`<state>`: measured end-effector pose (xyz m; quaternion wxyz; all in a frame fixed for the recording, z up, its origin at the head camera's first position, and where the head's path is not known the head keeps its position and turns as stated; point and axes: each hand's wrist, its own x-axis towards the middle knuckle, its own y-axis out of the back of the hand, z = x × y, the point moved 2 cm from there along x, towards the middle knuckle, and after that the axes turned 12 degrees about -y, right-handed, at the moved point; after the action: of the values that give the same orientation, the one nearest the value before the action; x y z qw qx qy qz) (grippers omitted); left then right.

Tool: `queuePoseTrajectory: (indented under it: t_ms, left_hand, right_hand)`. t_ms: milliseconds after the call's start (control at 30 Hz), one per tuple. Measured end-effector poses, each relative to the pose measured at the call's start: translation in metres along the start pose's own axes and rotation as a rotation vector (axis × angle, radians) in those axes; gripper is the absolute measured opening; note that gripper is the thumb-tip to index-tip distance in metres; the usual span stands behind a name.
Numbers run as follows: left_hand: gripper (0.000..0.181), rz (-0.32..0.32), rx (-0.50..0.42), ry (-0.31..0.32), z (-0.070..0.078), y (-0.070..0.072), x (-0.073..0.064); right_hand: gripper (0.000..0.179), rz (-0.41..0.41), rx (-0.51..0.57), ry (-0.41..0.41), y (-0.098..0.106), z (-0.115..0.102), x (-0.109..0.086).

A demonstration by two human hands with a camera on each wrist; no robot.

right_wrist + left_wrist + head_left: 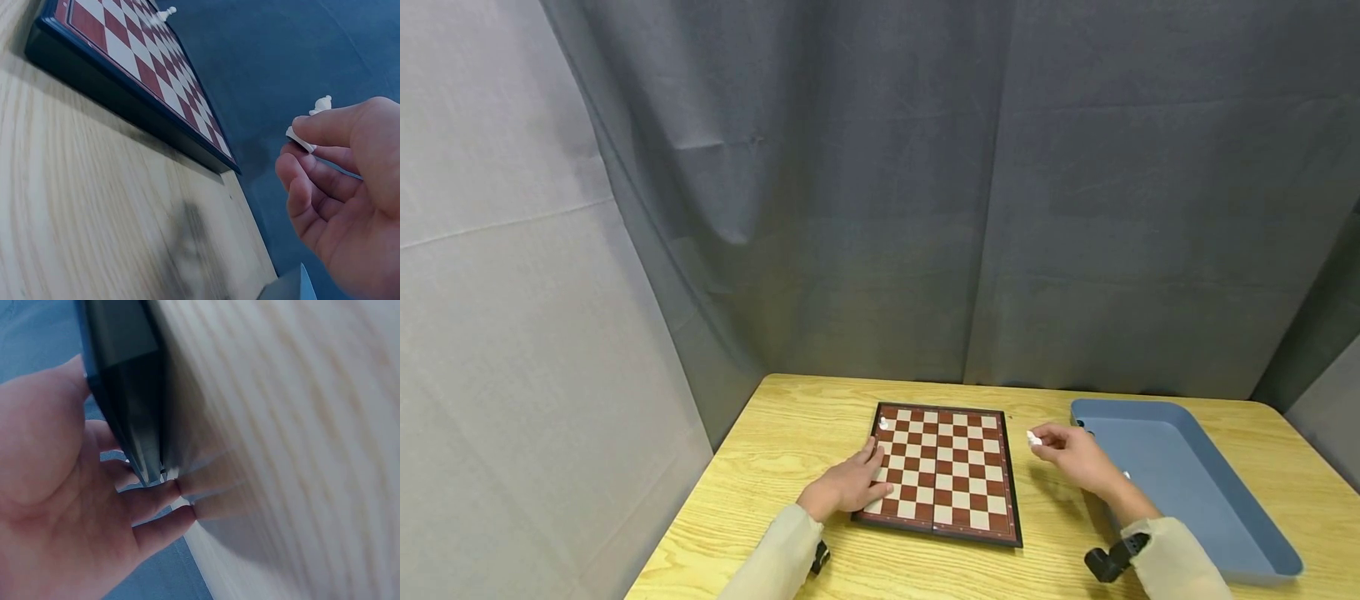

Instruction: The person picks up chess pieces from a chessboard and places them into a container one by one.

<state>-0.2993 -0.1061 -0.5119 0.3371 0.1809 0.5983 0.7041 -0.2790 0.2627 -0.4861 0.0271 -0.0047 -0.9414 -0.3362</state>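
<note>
My right hand (1078, 458) is raised over the table between the board and the tray. Its thumb and fingers pinch a white chess piece (300, 139), whose top shows above the thumb in the right wrist view. My left hand (850, 482) rests at the left edge of the chessboard (943, 467), fingers spread and fairly straight, the thumb lying over the squares. In the left wrist view, two fingertips (186, 515) touch the table beside the board's dark side. Another white chess piece (883, 424) stands on the board's far left corner.
A blue-grey tray (1195, 492) lies to the right on the wooden table (805, 417). A small white thing (1126, 475) shows in it beside my right wrist, and something dark sits at its left wall. Grey curtains (880, 208) hang behind the table.
</note>
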Motion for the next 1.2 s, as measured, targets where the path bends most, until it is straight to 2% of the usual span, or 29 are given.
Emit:
queuePoseTrajectory:
  t_ms: [333,800,1067,1200]
  left_hand:
    - [0.072,0.001,0.004,0.008,0.0,-0.001,0.001]
    - [0.072,-0.001,0.001,-0.002,-0.001,0.0,0.002]
    - [0.072,-0.003,0.003,0.01,-0.002,0.002,0.001]
    - [0.073,-0.009,0.004,0.014,-0.002,0.001,0.001]
  right_hand:
    - [0.033,0.006,0.002,-0.042,0.022,0.01,-0.007]
    - [0.039,0.03,-0.029,-0.06,0.048,0.032,-0.008]
    - [0.04,0.035,-0.084,-0.104,0.061,0.041,-0.008]
    - [0.042,0.051,-0.102,-0.089,0.068,0.047,-0.005]
